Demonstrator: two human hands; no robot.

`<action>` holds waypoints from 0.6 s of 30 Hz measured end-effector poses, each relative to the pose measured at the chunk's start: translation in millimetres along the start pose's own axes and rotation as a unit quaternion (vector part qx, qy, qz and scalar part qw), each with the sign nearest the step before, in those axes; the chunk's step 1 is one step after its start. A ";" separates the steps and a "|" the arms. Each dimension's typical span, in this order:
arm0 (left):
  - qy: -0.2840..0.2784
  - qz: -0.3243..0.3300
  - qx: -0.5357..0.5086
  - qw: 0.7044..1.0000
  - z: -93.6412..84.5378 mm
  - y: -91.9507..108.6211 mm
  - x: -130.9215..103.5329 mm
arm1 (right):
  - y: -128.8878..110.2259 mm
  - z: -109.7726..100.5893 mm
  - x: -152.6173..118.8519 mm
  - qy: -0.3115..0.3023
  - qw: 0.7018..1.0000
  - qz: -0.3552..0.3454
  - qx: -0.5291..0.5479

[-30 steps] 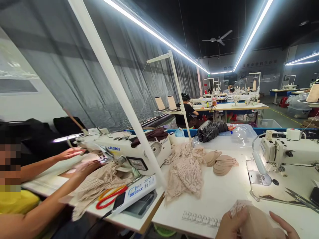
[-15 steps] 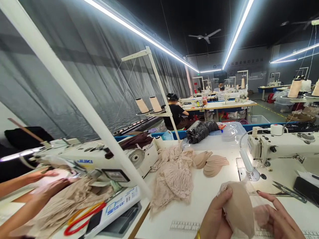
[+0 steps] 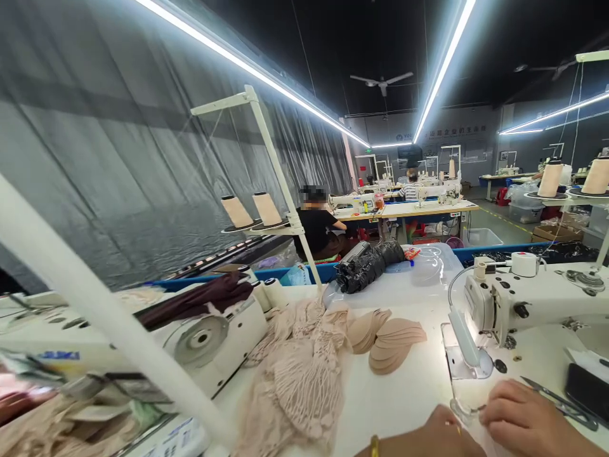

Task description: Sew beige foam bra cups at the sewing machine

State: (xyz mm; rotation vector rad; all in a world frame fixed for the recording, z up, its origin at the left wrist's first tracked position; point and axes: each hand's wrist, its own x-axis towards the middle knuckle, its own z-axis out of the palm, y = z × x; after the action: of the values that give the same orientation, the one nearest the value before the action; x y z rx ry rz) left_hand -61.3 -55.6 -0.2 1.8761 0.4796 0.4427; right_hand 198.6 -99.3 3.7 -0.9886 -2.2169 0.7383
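At the bottom right, in front of the sewing machine (image 3: 523,301), my left hand (image 3: 440,435) and my right hand (image 3: 523,416) are close together over the white table. The fingers of both are curled and closed. A bit of sheer material shows between them, but what each holds is mostly hidden. A gold band is on my left wrist. Farther left lies a heap of beige lace fabric (image 3: 304,374). Stacked beige cup-shaped pieces (image 3: 397,346) lie beside it.
Scissors (image 3: 564,403) and a black phone (image 3: 587,390) lie right of my right hand. A black plastic bundle (image 3: 368,266) sits on a clear lid behind. Another machine (image 3: 204,339) and a slanted white pole (image 3: 104,311) stand left. A person in black (image 3: 318,225) sits beyond.
The view has shifted, and the neighbour's hands at the left are mostly out of frame. My hands have come closer together and lower, and the beige cup is no longer visible in them.
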 end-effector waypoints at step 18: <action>-0.110 0.102 0.311 0.938 -35.0 24.7 54.2 | 55.4 -4.0 4.1 -0.014 0.965 0.043 -0.258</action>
State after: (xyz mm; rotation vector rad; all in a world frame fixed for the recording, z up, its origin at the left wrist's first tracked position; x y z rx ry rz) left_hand -30.4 -7.5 38.7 2.5706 0.2876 0.2178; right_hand 224.5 -63.6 -30.5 -1.3308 -2.4599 0.2012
